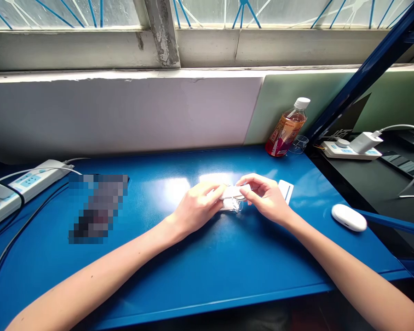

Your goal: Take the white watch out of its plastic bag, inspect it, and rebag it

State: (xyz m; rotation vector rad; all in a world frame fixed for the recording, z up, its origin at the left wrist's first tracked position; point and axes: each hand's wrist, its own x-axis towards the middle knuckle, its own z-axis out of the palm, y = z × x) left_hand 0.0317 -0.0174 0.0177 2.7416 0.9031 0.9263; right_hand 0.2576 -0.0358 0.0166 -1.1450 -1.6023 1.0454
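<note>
Between my hands is a small flat white piece point(235, 192), just above the middle of the desk. My left hand point(203, 202) pinches its left end between thumb and fingers. At the other end, the thumb and bent fingers of my right hand point(262, 195) close on it. A thin dark curved line shows along its lower right edge; its exact kind is unclear. Right below lies a shiny, partly see-through item point(232, 205), half hidden by my left fingers. A white card with a dark stripe point(287, 191) lies behind my right wrist.
On the blue desk point(207, 266) stand a drink bottle point(286, 128) at the back right and a white rounded case point(349, 217). A blurred-out phone-like object point(101, 207), a power strip point(31, 181) and cables lie left. Another power strip point(352, 150) sits beyond the blue frame.
</note>
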